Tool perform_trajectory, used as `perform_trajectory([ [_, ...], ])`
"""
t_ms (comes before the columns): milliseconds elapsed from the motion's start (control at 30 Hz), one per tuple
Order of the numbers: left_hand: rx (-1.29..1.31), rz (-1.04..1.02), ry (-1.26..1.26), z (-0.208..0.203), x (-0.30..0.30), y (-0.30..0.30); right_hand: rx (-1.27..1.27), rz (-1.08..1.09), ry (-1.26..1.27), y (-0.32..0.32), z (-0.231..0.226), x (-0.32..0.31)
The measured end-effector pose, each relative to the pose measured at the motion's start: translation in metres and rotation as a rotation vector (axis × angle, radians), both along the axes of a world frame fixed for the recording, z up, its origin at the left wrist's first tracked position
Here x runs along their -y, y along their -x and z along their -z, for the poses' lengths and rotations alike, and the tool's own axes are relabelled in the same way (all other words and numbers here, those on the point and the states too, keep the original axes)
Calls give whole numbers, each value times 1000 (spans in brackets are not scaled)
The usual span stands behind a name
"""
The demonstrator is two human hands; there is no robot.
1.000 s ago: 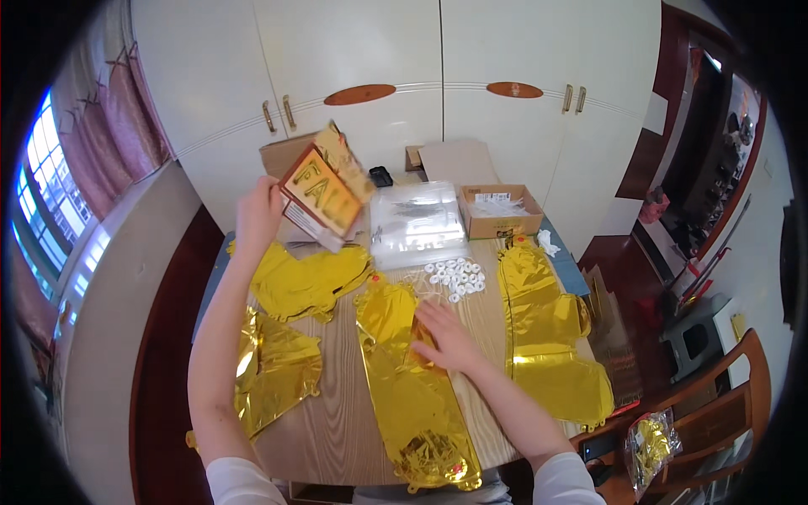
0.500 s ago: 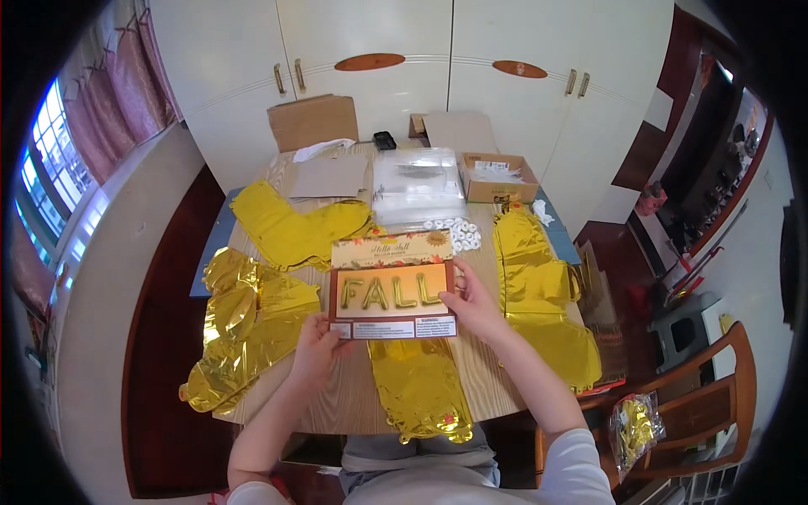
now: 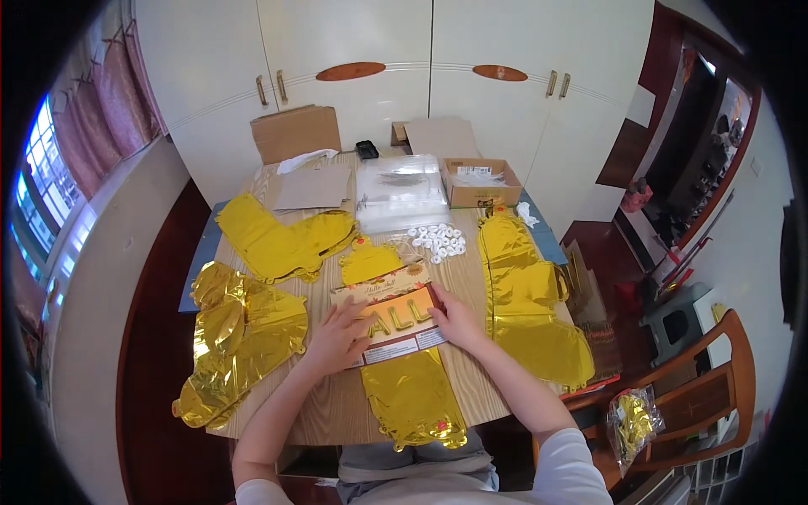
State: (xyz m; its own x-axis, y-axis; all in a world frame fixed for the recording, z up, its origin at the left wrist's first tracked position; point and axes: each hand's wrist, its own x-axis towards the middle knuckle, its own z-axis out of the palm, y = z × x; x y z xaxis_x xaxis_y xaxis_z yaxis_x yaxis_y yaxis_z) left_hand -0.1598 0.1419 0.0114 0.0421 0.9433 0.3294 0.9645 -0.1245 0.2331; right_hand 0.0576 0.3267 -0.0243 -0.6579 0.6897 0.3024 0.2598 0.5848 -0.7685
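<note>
A printed card (image 3: 402, 318) with a picture of gold balloon letters is tilted slightly in front of me, over a flat gold foil balloon (image 3: 412, 391). My left hand (image 3: 334, 338) lies across the card's left part, fingers outstretched, covering some of the picture. At the right edge, my right hand (image 3: 457, 321) grips the card, with its fingers partly hidden. Beyond the card's top edge shows more gold foil (image 3: 370, 263). More flat gold foil balloons lie to the left (image 3: 248, 316), the far left (image 3: 282, 238) and the right (image 3: 530, 303).
White rolls of ribbon or tape (image 3: 439, 241) sit beside a stack of clear plastic bags (image 3: 400, 198). Behind them stand an open cardboard box (image 3: 484, 194) and cardboard sheets (image 3: 296, 135). A wooden chair (image 3: 736, 387) at right holds a bagged gold foil item (image 3: 633, 425).
The card has come down toward the table and turned slightly. My left hand has moved from its lower left corner onto its face. My right hand stays at the right edge.
</note>
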Motion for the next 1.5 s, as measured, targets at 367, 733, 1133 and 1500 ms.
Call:
perform_trajectory([
  [367, -65, 105, 138, 20, -6, 6, 47, -56, -361, -9, -15, 11],
  [733, -16, 224, 115, 1, -5, -8, 173, -302, -406, -57, -52, 45],
  [1133, -42, 149, 184, 13, -3, -16, 230, -279, -493, -79, -24, 58],
  [1500, 8, 180, 159, 5, 13, -30, 222, -307, -451, -76, -23, 52],
])
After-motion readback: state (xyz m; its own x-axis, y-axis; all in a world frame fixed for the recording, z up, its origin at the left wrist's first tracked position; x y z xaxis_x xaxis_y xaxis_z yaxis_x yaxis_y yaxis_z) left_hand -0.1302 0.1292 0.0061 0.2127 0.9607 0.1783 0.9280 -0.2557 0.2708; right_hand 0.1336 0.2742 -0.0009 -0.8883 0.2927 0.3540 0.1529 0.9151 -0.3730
